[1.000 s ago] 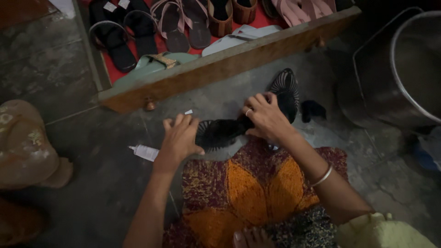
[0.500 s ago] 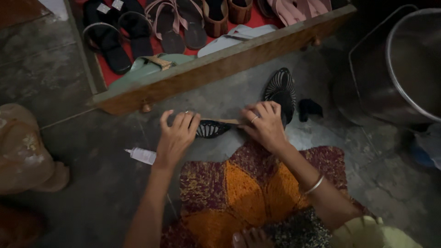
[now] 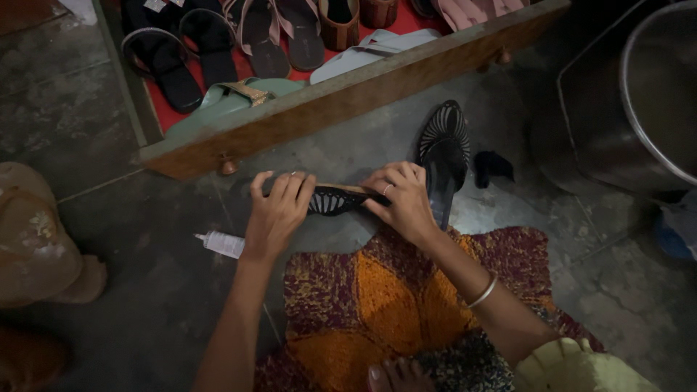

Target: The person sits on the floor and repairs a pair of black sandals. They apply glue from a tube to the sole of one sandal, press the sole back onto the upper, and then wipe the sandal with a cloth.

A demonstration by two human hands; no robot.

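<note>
Both hands now press the black cut-out sandal (image 3: 335, 199) edge-on above the floor (image 3: 145, 290), flatter than a second ago. Left hand (image 3: 278, 210) fingers curl over its toe end; right hand (image 3: 401, 197) fingers pinch its other end. The glue tube (image 3: 221, 245) lies unmoved beside the left wrist.

black sandal (image 3: 337, 199) turned edge-on, both hands (image 3: 279, 210) now pressing its ends, L & R

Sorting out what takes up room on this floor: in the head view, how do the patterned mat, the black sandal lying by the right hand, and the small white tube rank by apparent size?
1. Patterned mat, by far the largest.
2. Black sandal lying on the floor, mid-sized.
3. White tube near the left hand, clearly the smallest.
</note>
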